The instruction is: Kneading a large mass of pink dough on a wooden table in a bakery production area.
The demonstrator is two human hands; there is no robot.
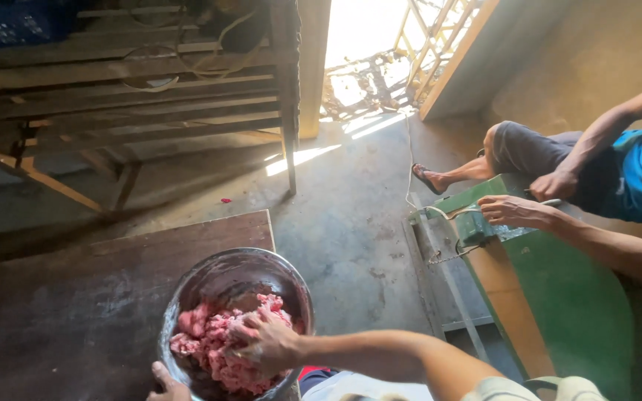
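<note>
Resting on dark wood table (76, 312), concrete floor (351, 223).

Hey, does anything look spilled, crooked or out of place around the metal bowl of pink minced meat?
The round metal bowl sits at the dark wooden table's corner, its right side past the edge. The left hand holds its rim; the right hand presses into the pink minced meat. A small red scrap lies on the concrete floor. Nothing looks spilled.

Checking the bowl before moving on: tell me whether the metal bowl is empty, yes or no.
No, the metal bowl holds a mound of pink minced meat that the right hand presses into.
</note>
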